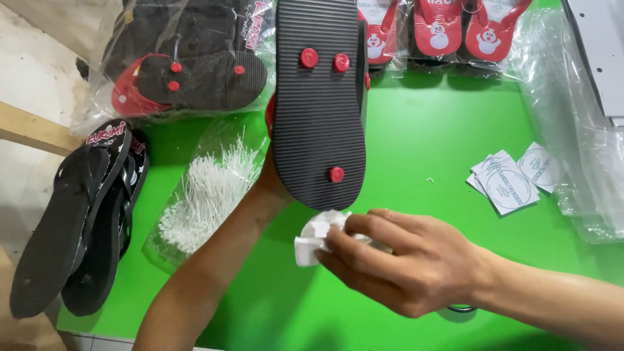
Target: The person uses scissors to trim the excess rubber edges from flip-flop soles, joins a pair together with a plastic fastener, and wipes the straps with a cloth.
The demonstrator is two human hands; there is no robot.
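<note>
Over a green table (416, 143), the left hand (273, 185) grips a black flip-flop (318, 104) upright, ridged sole showing three red plugs. The right hand (396, 260) pinches a crumpled white cloth (315, 237) just below its heel. White square labels (510, 175) lie right; clear bags of red sandals (455, 29) line the far edge.

Table: a bright green top (416, 149) fills most of the frame.
Upper left: a clear bag of black sandals (185, 62) with red plugs.
Left edge: loose black sandals (78, 221) stacked, overhanging the table.
Centre left: a clear bag of white plastic ties (205, 192).
Top right: red-strapped sandals in bags (448, 29).
Right: paper tags (510, 179); beside them, crumpled clear plastic (575, 130).
</note>
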